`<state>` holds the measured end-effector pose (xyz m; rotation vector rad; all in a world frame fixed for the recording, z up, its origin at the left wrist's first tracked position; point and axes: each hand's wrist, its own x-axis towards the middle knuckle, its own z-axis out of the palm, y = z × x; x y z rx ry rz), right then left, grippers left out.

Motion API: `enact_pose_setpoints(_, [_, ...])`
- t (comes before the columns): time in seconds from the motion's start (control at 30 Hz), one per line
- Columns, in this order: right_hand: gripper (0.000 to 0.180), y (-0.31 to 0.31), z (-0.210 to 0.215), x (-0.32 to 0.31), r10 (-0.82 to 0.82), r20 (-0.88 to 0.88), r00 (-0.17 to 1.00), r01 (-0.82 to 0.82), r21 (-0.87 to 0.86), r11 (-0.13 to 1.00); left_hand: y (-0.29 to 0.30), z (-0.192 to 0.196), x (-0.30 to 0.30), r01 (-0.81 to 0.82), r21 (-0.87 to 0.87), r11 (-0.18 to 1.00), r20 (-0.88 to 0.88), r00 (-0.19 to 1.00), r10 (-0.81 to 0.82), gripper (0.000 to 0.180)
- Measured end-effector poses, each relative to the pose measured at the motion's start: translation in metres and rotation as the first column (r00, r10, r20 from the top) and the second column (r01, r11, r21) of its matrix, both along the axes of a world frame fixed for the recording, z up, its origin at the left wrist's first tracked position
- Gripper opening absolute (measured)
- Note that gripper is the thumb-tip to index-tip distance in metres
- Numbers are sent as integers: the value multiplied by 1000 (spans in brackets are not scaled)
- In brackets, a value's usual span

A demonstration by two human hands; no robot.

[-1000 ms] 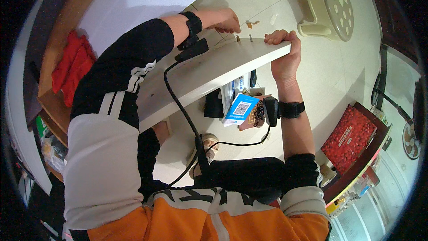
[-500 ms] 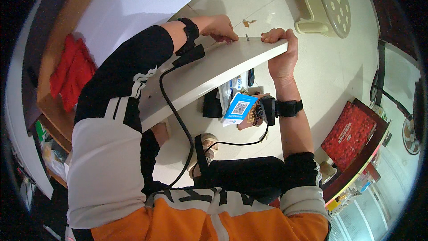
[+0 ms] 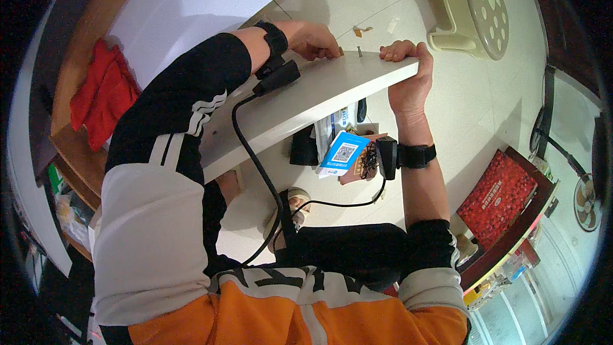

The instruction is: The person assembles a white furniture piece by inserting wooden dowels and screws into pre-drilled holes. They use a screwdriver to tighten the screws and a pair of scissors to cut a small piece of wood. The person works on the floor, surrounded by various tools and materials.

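Reaching across the upper middle of the frame, the bare left hand has come down to the far edge of a thick, flat, white board; a second ago its fingertips showed just above that edge. Its forearm, with a black wrist strap, comes in from the left, the fingers curled downward. That grip is nearly closed, fingertips at a small brownish peg; whether they pinch it cannot be told. The board slants from left of centre toward the upper right. Just right of the peg, a thin grey metal pin stands at the far edge, apart from both hands. Farther right, the bare right hand stays at the board's right end, forearm rising from the lower right, its grip closed round the corner.
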<state>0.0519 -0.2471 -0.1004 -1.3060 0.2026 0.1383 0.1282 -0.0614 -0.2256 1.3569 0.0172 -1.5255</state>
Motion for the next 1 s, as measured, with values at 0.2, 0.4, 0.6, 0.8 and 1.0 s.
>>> enact_pose_setpoints(0.2, [45,7,5,0,-64,-55,996,66,34,997,-1,-2,-5,-60,-7,998,0,998,60,14])
enact_pose_setpoints(0.4, [47,2,2,0,10,-12,1000,-10,16,1000,-5,2,-7,-35,12,999,67,997,34,18])
enact_pose_setpoints(0.6, [48,2,3,0,18,3,1000,-18,-12,1000,-1,2,-8,-4,-29,1000,140,990,8,20])
enact_pose_setpoints(0.8, [48,10,10,-1,-46,-34,998,44,-43,998,3,-7,-8,16,-88,996,172,985,-1,16])
enact_pose_setpoints(1.0, [47,12,13,-2,-69,-47,997,65,-89,994,-9,-6,10,315,134,940,656,682,-322,30])
